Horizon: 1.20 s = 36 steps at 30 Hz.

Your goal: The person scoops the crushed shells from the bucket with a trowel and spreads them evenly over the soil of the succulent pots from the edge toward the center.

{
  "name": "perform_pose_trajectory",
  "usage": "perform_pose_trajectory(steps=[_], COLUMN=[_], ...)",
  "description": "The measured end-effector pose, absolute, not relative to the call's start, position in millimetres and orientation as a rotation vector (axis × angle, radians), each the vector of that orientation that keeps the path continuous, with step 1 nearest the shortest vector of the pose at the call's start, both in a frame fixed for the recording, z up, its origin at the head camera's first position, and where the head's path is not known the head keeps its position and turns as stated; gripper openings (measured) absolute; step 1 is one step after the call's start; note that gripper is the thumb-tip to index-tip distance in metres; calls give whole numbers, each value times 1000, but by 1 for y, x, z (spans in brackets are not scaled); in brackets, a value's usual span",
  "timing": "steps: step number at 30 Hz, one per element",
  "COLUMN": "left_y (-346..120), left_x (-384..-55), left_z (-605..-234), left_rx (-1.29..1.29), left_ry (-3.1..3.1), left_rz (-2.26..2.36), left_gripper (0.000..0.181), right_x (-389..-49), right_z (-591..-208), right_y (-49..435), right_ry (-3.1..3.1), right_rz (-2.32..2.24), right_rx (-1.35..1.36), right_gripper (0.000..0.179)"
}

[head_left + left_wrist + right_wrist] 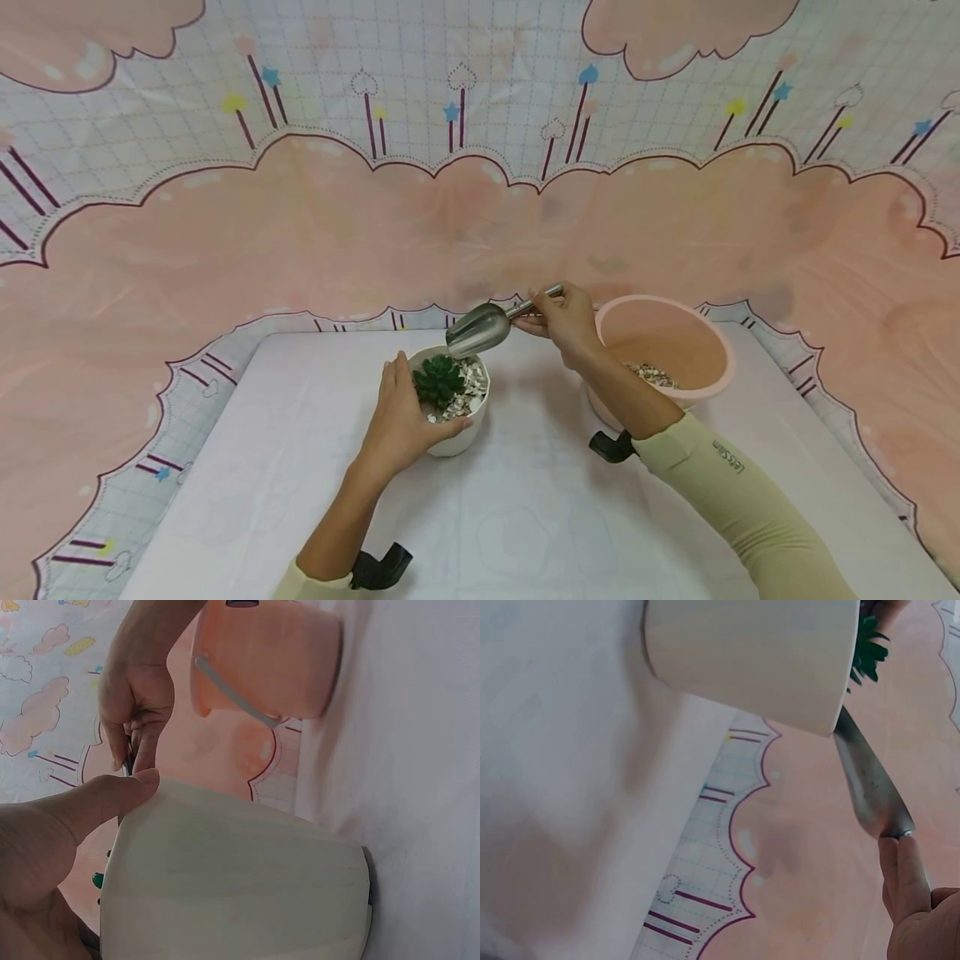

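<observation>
A metal scoop [480,330] is tilted over the rim of a white pot [453,442], its handle held by my right hand [566,327]. In the pot stand a green succulent [438,381] and, mostly to its right, pale pebbles [471,385]. My left hand [401,417] grips the pot from the left, with its thumb along the near rim. In the left wrist view the left thumb [112,796] lies on the rim of the pot [240,877]. The right wrist view shows the scoop [870,780] at the rim; what lies inside the scoop is hidden.
A pink bucket [663,310] stands right of the pot, below the right forearm, with pebbles [652,375] at its bottom. Its handle [232,694] hangs at the side. The white table [510,517] ends at a patterned backdrop [450,233].
</observation>
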<state>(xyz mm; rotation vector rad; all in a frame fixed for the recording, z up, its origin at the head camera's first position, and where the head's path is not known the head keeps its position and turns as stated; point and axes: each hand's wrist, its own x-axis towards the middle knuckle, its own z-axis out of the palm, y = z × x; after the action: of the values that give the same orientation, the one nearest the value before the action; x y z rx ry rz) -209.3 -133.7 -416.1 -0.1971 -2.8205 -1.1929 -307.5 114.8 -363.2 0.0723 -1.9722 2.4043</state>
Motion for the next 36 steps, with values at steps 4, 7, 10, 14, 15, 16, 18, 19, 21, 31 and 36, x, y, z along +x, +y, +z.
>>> perform_pose_trajectory(steps=[4,7,10,14,15,16,18,19,21,31,36], left_y=[-133,-133,-134,-133,-132,-132,-129,-128,-123,-58,-14], left_x=[-208,-207,-207,-206,-205,-204,-201,-200,-196,-180,-183], left_z=[-416,-417,-417,-417,-417,-417,-415,-415,-413,-408,-408], left_rx=[-200,-201,-204,-205,-200,-194,-193,-197,-227,-669,-756], left_ry=[-2808,-2800,-2801,-2807,-2811,-2814,-2799,-2788,-2746,-2438,-2532], left_rz=[-1201,-1205,-1204,-1199,-1194,-1187,-1166,-1140,-1080,-1128,-1237], left_gripper=[134,134,134,134,133,133,133,132,129,83,79], right_x=[-306,-305,-300,-289,-286,-282,-275,-271,-263,-246,-260], right_z=[-362,-360,-354,-342,-339,-335,-329,-325,-319,-305,-312], right_y=[116,120,128,148,154,161,178,187,206,285,295], right_ry=[-1975,-1964,-1936,-1883,-1870,-1860,-1829,-1817,-1811,-2292,-2515], right_rz=[2385,2367,2345,2290,2266,2235,2174,2136,2052,1328,1109], right_rx=[72,74,85,124,144,163,212,237,245,87,168], right_gripper=[16,15,12,14,15,17,18,18,16,19,30])
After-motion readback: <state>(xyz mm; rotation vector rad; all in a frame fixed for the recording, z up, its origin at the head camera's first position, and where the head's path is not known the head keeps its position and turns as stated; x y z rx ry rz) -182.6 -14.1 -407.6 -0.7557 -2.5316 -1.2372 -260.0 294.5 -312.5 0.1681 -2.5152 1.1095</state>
